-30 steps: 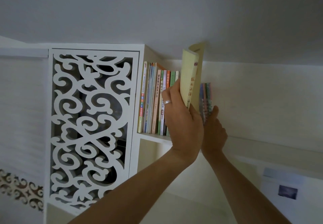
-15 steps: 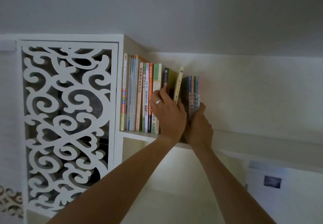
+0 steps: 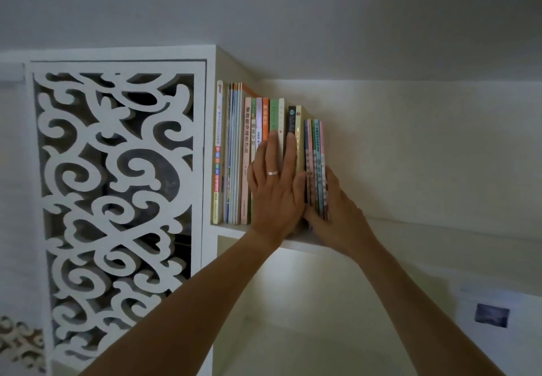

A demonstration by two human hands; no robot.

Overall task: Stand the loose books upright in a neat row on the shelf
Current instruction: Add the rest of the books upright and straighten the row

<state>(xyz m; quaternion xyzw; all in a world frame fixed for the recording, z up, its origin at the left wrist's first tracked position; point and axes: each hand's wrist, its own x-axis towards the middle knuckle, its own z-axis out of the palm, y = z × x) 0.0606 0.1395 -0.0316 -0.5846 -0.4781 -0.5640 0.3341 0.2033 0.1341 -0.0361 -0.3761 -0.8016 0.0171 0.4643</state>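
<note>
Flanking the upright books [image 3: 261,153], a fretwork panel [image 3: 117,199] stands left.

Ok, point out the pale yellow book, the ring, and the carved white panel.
pale yellow book [image 3: 298,129], head view, upper spine above the fingers.
ring [image 3: 272,173], head view, the silver band on a left-hand finger.
carved white panel [image 3: 117,199], head view, a scroll near its middle.

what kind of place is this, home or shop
Most likely a home: a white wall shelf with a mixed row of paperback books beside a white scroll-cut cabinet panel.
</note>
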